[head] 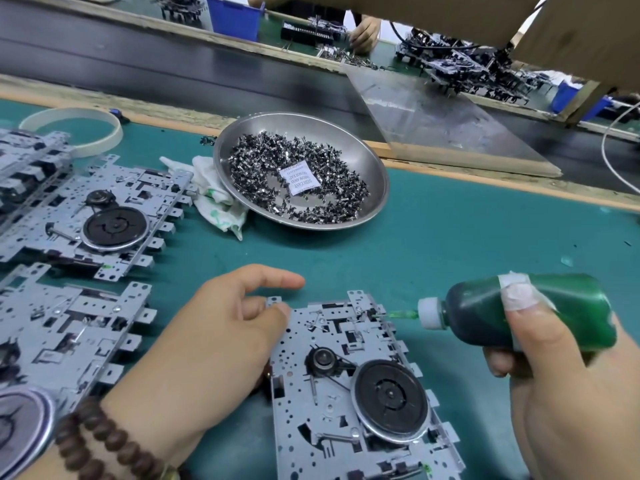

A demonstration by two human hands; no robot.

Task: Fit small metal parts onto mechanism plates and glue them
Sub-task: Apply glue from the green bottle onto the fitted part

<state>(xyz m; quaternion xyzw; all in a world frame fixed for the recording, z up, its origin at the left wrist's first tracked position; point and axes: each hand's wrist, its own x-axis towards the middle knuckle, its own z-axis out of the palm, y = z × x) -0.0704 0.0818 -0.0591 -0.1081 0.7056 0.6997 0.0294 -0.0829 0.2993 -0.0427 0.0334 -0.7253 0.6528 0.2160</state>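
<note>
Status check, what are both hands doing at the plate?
Left hand holds plate at its edge. Right hand grips glue bottle, nozzle at plate's top corner. Nothing in the way.

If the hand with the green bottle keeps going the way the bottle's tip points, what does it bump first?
Probably the mechanism plate: the right hand aims the green glue bottle leftward, and its nozzle tip looks to be already at the plate's top corner.
</note>
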